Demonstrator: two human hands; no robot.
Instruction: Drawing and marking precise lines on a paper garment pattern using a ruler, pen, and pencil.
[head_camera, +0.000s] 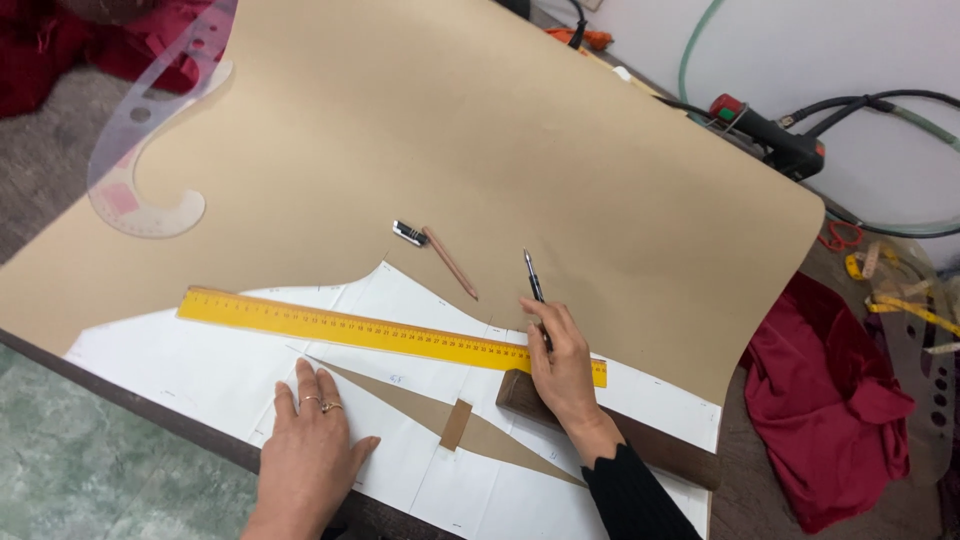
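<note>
Pen gripped in right hand, tip up-left and away, at top edge of yellow ruler. Ruler long axis left to right, slanting down toward right; right end under right hand, so right hand nearer. Left hand flat, fingers spread, grasping nothing, pressing white pattern just below ruler. Brown paper beneath, on desk. Pencil and sharpener above, apart. Wooden block under right wrist. Clear curve far left, red cloth right.
</note>
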